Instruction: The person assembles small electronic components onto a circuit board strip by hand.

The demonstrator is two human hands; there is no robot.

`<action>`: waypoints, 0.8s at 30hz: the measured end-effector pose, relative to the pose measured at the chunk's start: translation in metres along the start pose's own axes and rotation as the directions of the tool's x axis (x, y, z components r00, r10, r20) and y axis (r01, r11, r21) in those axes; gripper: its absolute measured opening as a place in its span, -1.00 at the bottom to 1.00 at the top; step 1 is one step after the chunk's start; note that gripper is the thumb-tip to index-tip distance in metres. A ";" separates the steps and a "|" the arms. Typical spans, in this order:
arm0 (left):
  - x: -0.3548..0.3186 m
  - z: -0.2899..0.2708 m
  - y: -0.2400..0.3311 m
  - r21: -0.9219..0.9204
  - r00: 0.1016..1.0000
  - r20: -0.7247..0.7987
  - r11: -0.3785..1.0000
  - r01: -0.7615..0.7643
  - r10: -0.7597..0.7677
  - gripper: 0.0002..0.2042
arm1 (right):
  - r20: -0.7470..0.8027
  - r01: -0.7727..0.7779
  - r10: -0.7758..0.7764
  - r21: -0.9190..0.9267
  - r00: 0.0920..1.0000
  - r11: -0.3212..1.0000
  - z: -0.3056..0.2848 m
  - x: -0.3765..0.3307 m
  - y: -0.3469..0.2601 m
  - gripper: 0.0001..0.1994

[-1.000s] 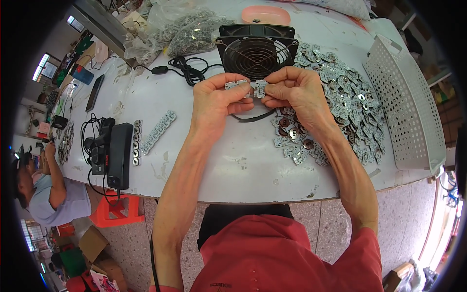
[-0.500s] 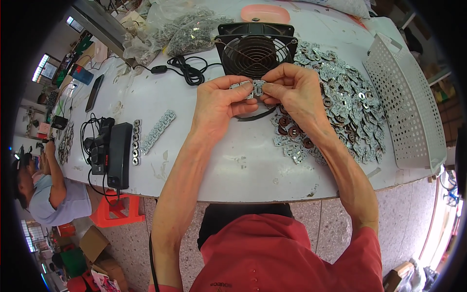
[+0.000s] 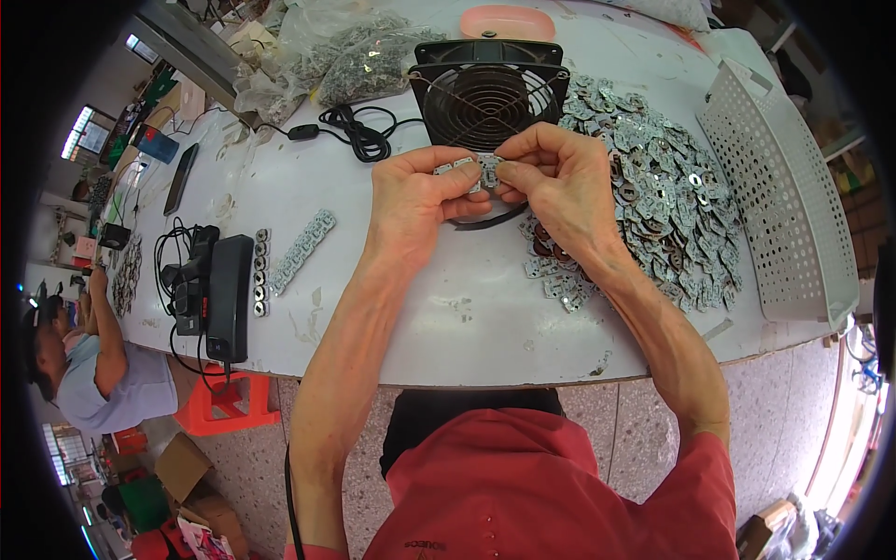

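White, flat-topped table (image 3: 448, 331). Pale-grey perforated plastic basket (image 3: 784, 205), right. Heap of silvery metal parts (image 3: 677, 201), beside it. Black square fan with wire guard (image 3: 487, 101). Left hand (image 3: 415, 194), right hand (image 3: 567, 187): both pinching flat silvery metal pieces (image 3: 488, 168), held just before the fan.

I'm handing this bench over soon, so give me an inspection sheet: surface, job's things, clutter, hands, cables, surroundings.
Surface: white tabletop, marked with small stains.
Job's things: held metal parts; heap of parts at right; two rows at left.
Clutter: black fan, phone, pink tray, perforated basket.
Hands: left hand and right hand both pinching parts, close together.
Cables: black coil left of the fan; tangle beside a long black box.
Surroundings: another person at left, orange-red stool, cardboard box.
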State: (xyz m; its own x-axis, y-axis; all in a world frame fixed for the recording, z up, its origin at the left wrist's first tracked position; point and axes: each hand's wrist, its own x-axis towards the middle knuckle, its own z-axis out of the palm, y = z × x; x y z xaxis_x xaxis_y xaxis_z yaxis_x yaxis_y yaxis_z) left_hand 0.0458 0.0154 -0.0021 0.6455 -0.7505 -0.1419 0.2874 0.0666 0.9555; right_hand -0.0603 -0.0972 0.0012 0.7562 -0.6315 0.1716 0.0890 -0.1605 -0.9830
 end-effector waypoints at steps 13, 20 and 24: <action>0.001 -0.005 0.003 -0.150 0.988 0.075 0.978 0.148 -0.138 -0.80 | -0.001 0.031 -0.031 -0.019 1.000 0.999 -0.002 0.001 0.002 -0.92; 0.004 -0.013 0.004 -0.282 0.965 0.211 0.935 0.215 -0.158 -0.77 | -0.032 0.011 -0.010 0.027 0.999 1.000 -0.005 0.004 -0.001 -0.92; 0.001 -0.007 0.005 -0.239 0.973 0.182 0.953 0.186 -0.145 -0.75 | -0.024 0.049 -0.050 -0.028 0.998 0.998 -0.005 0.002 0.000 -0.92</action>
State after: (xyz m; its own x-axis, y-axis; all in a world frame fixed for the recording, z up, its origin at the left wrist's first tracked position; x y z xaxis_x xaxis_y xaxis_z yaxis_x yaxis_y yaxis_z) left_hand 0.0527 0.0190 0.0006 0.4578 -0.8590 -0.2291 0.5634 0.0810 0.8222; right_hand -0.0618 -0.1023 0.0022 0.7353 -0.6405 0.2217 0.1076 -0.2127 -0.9712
